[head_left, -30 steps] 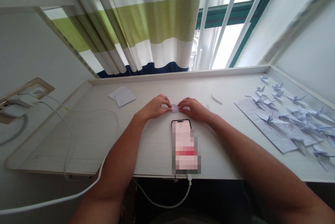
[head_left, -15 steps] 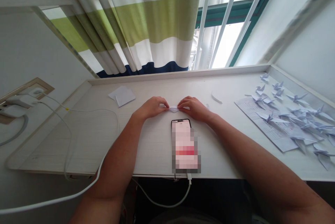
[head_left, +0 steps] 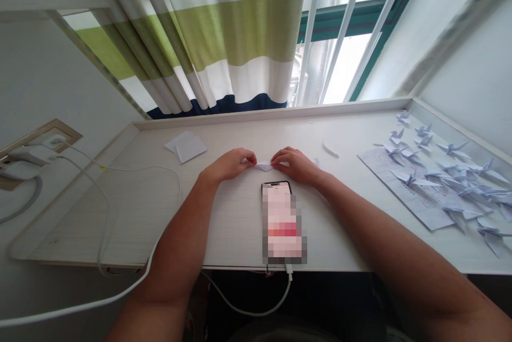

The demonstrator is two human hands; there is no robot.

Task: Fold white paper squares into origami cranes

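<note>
My left hand [head_left: 230, 166] and right hand [head_left: 298, 166] both pinch one small folded paper [head_left: 264, 167] at its ends with the fingers. It sits just above the phone [head_left: 277, 186], over the desk [head_left: 132, 224].

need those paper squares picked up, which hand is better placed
Left, probably: the left hand is nearer the paper squares, while the right hand sits beyond the folded paper both hands touch.
</note>
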